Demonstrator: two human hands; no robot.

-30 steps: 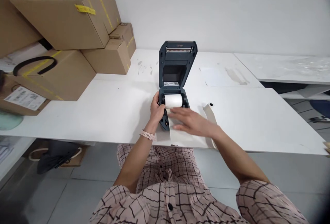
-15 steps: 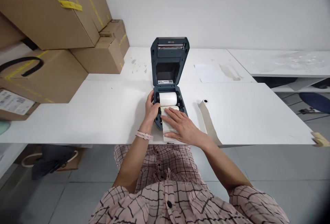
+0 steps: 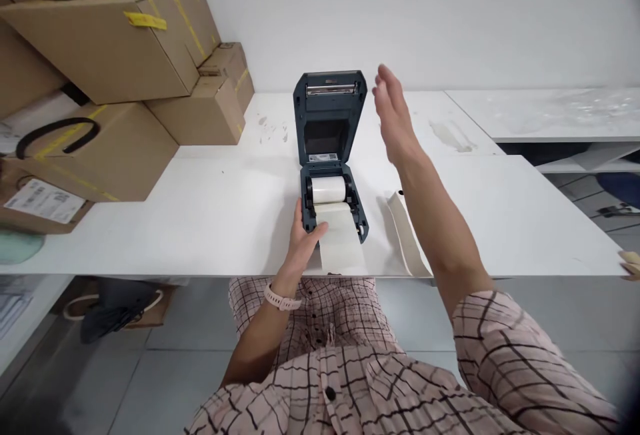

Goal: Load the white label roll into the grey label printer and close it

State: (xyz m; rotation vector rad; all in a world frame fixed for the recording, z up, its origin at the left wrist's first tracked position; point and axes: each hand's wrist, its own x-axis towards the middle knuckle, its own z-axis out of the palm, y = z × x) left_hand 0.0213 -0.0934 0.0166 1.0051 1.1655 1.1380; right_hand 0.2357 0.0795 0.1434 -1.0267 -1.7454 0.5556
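An open printer (image 3: 330, 169) is standing on the table (image 3: 225, 228), the left hand (image 3: 302, 243) pinching its left edge and paper (image 3: 343, 248). The right hand (image 3: 395, 118) is hovering farther right, fingers extended; a slackening pinch could be skewing that sheet.

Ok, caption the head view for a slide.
Left hand holding an open printer, thumb on its paper strip, right hand aloft.

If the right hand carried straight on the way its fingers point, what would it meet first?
Probably the white wall: the right hand points past the label printer's open lid, though depth is unclear.
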